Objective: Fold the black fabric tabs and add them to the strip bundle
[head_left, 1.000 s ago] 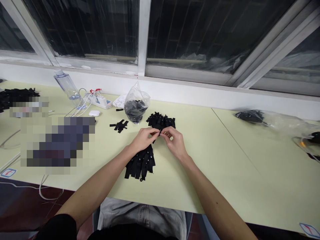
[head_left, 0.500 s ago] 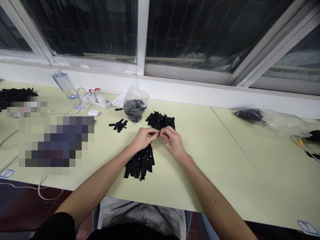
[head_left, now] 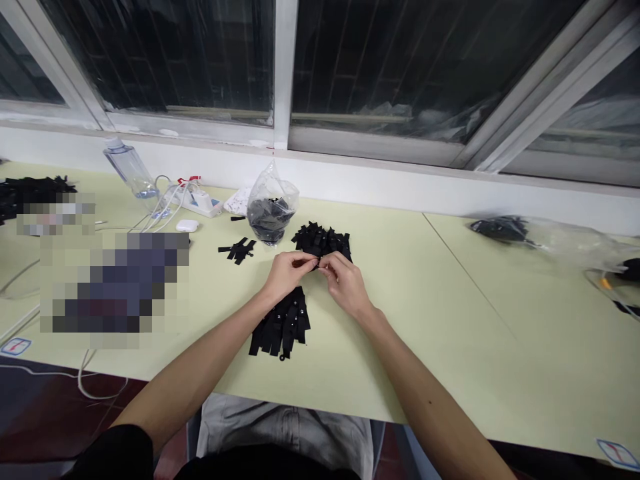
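My left hand [head_left: 289,275] and my right hand [head_left: 345,280] meet above the table, thumbs and fingers pinched close together. Between the fingertips sits a small black piece, mostly covered; it looks like one of the black fabric strips around it. Just beyond the fingers lies a heap of black strips [head_left: 320,239]. Nearer to me, below my left wrist, a second pile of black strips [head_left: 283,327] is spread out, with small shiny spots on them and a little black ring [head_left: 282,358] at its edge. Several loose black strips [head_left: 238,250] lie to the left.
A clear plastic bag [head_left: 271,212] holding black pieces stands behind the piles. Leftward are a white earbud case [head_left: 187,226], a power strip [head_left: 203,203] with cables, a clear bottle [head_left: 131,170] and a blurred-out patch. Another plastic bag [head_left: 560,241] lies at the right.
My left fingers have shifted slightly and lie flatter against the small piece. My right hand has hardly moved, and the piles look the same.
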Motion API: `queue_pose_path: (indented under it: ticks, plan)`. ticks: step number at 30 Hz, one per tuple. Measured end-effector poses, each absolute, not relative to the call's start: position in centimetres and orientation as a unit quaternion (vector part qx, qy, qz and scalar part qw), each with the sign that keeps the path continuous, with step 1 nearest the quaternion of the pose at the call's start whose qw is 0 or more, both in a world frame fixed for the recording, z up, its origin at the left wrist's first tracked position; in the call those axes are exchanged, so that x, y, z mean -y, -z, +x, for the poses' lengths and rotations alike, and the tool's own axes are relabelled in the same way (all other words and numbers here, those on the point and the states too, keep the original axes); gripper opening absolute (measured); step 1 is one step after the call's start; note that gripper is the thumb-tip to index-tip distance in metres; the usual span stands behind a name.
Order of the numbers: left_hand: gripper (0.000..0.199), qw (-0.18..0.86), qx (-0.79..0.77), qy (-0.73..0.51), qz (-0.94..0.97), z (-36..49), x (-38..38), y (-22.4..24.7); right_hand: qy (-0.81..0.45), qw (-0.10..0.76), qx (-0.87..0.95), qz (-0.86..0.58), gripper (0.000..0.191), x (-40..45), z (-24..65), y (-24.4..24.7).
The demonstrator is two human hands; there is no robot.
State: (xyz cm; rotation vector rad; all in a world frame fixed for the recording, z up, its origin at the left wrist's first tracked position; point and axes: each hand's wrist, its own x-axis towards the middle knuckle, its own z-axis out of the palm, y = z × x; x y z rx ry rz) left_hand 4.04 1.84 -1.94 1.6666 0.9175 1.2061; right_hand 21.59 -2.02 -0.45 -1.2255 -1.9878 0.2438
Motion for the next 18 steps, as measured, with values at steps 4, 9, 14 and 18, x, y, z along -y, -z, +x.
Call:
queue_pose_path:
  ticks: [4, 9, 14, 18]
  plan:
    - [0.021, 0.382, -0.386, -0.461, 0.702, 3.1, -2.2, 1.7, -0.110, 0.394, 0.764, -0.500, 0.012, 1.7, 22.1, 0.6]
    - [0.019, 0.341, -0.400, -0.410, 0.745, 2.3, -2.5, 1.8, -0.148, 0.398, 0.742, -0.518, 0.009, 1.1, 22.7, 0.9]
    - [0.022, 0.309, -0.411, -0.368, 0.775, 2.4, -2.7, 2.5, -0.163, 0.377, 0.749, -0.520, 0.011, 0.8, 22.7, 1.4]
    - [0.018, 0.306, -0.401, -0.372, 0.779, 2.4, -2.6, 2.5, -0.171, 0.357, 0.756, -0.522, 0.013, 0.7, 22.8, 1.8]
